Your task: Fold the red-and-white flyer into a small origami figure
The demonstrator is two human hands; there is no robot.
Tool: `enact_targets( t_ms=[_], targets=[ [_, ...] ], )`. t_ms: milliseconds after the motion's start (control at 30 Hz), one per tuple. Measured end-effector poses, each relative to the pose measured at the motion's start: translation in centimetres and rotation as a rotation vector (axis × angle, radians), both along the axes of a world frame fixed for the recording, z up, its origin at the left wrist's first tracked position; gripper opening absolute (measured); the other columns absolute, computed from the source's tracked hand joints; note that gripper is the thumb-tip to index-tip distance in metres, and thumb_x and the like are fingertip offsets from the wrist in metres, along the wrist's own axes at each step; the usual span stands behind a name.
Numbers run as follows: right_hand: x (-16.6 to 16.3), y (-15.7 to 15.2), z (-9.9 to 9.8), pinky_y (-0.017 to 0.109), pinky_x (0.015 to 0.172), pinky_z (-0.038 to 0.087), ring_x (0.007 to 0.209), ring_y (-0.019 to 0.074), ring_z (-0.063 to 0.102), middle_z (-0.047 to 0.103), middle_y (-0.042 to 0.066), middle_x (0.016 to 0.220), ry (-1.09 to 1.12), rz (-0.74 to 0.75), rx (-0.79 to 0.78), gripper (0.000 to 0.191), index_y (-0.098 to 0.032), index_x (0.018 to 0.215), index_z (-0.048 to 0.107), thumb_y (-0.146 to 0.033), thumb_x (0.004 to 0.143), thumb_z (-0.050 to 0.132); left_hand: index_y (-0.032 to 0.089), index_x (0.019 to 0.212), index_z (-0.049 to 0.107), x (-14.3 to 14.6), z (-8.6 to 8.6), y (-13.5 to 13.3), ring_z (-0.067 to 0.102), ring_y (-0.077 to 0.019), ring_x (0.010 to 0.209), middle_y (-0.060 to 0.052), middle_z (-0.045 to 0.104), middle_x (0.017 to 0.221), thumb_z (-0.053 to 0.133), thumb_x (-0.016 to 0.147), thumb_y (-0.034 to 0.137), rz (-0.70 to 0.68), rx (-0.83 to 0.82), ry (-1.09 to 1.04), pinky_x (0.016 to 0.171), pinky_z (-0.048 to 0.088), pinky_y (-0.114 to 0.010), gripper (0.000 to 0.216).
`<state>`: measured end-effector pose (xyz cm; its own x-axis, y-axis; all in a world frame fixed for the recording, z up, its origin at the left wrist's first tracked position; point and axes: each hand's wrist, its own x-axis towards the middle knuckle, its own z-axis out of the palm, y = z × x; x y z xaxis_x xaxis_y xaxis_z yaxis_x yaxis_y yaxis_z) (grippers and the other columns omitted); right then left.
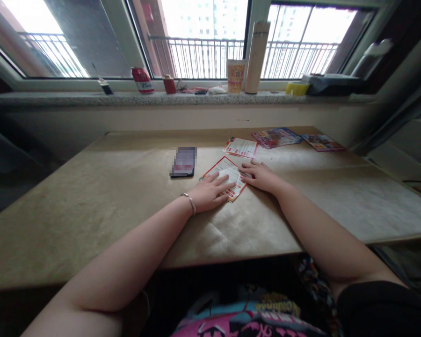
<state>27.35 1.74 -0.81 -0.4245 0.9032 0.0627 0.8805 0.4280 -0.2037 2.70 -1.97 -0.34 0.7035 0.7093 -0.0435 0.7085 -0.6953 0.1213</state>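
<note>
A printed card (225,164) with a red and orange border and white text panel lies flat on the table, turned at an angle. My left hand (210,192), with a silver bracelet at its wrist, rests spread over the card's left and lower part. At the card's right edge, my right hand (259,176) lies flat with its fingers apart, fingertips touching the edge. Both hands cover part of the print. Just beyond sits a second white printed card (241,147) with a reddish border. A phone (184,162) lies left of the cards, its screen blurred.
Colourful picture cards (277,137) lie at the back right, with another stack (323,142) beside them. Along the windowsill (182,98) stand a red can (142,81), a red bottle (169,84), a patterned cup (235,76), a tall cylinder (257,58) and yellow tape (297,89).
</note>
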Motion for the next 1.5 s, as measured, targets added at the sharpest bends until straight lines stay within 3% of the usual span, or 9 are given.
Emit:
enact_targets(
  t_ms=[167,467,700,833,1067,1500],
  targets=[
    [1.9,1.3,-0.9,0.049,0.110,0.034,0.130,0.0312,0.045,0.053,0.008,0.140,0.070,-0.017,0.061,0.042,-0.027,0.124,0.064,-0.045,0.088,0.052,0.017,0.148,0.029,-0.2,0.0,0.3,0.021,-0.0262,0.144,-0.012,0.022,0.156,0.037,0.091,0.059,0.084,-0.021,-0.018,0.117,0.019,-0.039,0.072],
    [1.7,1.1,-1.1,0.044,0.105,0.042,0.118,0.0256,0.057,0.063,0.010,0.126,0.241,0.094,0.194,0.034,-0.022,0.117,0.069,-0.025,0.086,0.054,0.020,0.140,0.043,-0.4,-0.2,0.4,0.028,-0.0260,0.140,-0.008,0.037,0.150,0.041,0.089,0.060,0.083,0.063,-0.083,0.118,0.019,-0.040,0.065],
    [0.3,-0.1,-0.4,0.042,0.105,0.042,0.113,0.0223,0.059,0.068,0.007,0.118,0.308,0.265,0.135,0.038,-0.022,0.099,0.075,-0.007,0.075,0.050,0.020,0.139,0.046,-0.1,0.5,-0.1,0.032,-0.0274,0.138,-0.009,0.038,0.149,0.036,0.091,0.059,0.136,0.051,-0.073,0.116,0.023,-0.042,0.062],
    [0.3,-0.4,-0.1,0.042,0.103,0.043,0.112,0.0229,0.060,0.068,0.007,0.117,0.295,0.286,0.122,0.037,-0.021,0.099,0.074,-0.008,0.072,0.053,0.020,0.140,0.044,-0.2,0.6,-0.1,0.030,-0.0273,0.139,-0.010,0.037,0.150,0.037,0.090,0.060,0.145,0.011,-0.077,0.117,0.022,-0.042,0.064],
    [0.4,-0.4,0.1,0.037,0.096,0.047,0.104,0.0210,0.063,0.069,0.008,0.109,0.362,0.336,0.106,0.016,-0.020,0.087,0.073,-0.022,0.078,0.060,0.024,0.142,0.041,-0.4,0.1,0.1,0.029,-0.0275,0.140,-0.008,0.035,0.151,0.034,0.092,0.058,0.122,0.014,-0.073,0.117,0.020,-0.042,0.061],
    [-0.8,-0.8,0.2,0.037,0.096,0.047,0.097,0.0198,0.063,0.070,0.006,0.099,0.374,0.218,0.144,0.016,-0.021,0.086,0.072,-0.031,0.085,0.059,0.024,0.143,0.040,0.0,0.1,-0.2,0.026,-0.0303,0.140,-0.010,0.033,0.151,0.037,0.090,0.061,0.127,0.032,-0.048,0.115,0.020,-0.044,0.065]
  ],
)
